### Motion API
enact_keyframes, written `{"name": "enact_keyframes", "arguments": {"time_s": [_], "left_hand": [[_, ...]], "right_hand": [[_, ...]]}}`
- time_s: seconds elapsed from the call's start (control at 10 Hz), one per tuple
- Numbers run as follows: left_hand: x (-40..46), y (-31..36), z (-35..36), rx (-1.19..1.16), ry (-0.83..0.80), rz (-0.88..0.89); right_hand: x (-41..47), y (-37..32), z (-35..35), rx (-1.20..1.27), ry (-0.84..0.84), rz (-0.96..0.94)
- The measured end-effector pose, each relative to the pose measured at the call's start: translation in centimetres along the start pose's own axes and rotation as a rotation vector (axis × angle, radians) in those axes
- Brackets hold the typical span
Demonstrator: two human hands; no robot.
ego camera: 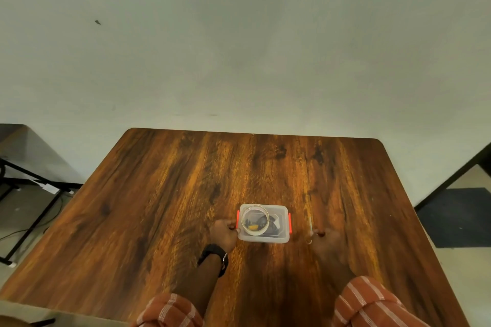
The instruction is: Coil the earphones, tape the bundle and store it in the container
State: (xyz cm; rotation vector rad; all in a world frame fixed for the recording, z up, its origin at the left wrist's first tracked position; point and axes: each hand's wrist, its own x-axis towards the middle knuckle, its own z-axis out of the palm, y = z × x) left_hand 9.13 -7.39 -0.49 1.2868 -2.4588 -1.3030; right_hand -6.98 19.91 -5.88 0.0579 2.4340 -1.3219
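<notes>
Lower centre of frame: left hand (224,233) fingers grip the clear container (263,236); dark contents indistinct. Right hand (328,243) blurred, finger state undeterminable.

Left hand (224,233) reaches forward, fingers curled; right hand (328,243), blurred, seems flat and open.

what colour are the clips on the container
Orange-red clips on the clear container, seen in the head view.

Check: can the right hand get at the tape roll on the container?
Probably yes. The right hand rests beside the container, and the tape roll sits uncovered on its lid, nothing between.
</notes>
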Motion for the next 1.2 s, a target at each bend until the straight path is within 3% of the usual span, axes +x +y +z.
{"name": "enact_keyframes", "arguments": {"time_s": [0.1,0.4,0.7,0.9,1.1,1.2], "left_hand": [[0.1,-0.2,0.2,-0.013,-0.005,0.005],[0.0,-0.2,0.1,-0.027,-0.02,0.003],[-0.1,0.0,0.2,-0.057,0.041,-0.068],[-0.2,0.5,0.6,-0.072,0.01,-0.053],[0.3,0.0,-0.4,0.0,-0.163,0.013],[0.7,1.1,-1.7,0.045,-0.101,0.044]], "right_hand": [[-2.0,-7.8,5.0,0.097,0.009,-0.02],[-4.4,-9.6,9.8,-0.028,-0.036,-0.013],[-5.3,-7.8,8.8,-0.097,0.114,-0.065],[-4.8,-6.5,7.9,-0.025,-0.033,-0.013],[-3.3,-6.1,5.3,-0.071,-0.087,0.0],[-2.7,-7.4,3.9,-0.105,-0.07,-0.004]]}}
